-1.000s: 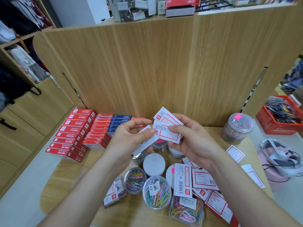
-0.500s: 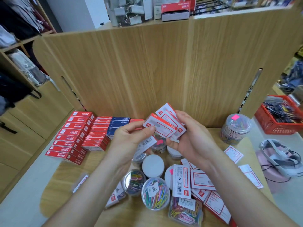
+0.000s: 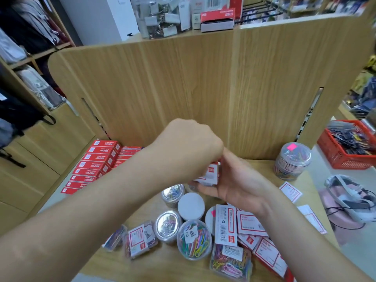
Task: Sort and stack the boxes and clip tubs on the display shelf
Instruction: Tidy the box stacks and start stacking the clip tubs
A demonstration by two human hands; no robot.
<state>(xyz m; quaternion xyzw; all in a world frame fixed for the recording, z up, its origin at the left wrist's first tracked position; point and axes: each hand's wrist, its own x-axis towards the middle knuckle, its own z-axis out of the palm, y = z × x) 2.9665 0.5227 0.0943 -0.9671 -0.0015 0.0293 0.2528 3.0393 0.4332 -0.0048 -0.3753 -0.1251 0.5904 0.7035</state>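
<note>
Both hands meet above the wooden shelf (image 3: 260,165). My right hand (image 3: 234,180) cups a small stack of white-and-red boxes (image 3: 210,176) from below. My left hand (image 3: 189,143) is curled over the top of that stack, hiding most of it. Below them lie round clear tubs of coloured paper clips (image 3: 193,241), a white-lidded tub (image 3: 191,206), silver-lidded tubs (image 3: 167,225) and loose white-and-red boxes (image 3: 225,224). Rows of red boxes (image 3: 95,161) are stacked at the back left.
A tall clear tub of clips with a pink sticker (image 3: 293,161) stands at the back right. A red basket (image 3: 350,145) and a pink pouch (image 3: 350,200) sit off the shelf's right edge. The wooden back panel (image 3: 183,88) rises right behind the hands.
My left hand has swung over the top of the fanned boxes, which are now gathered into a compact stack in my right hand. The camera has tilted slightly.
</note>
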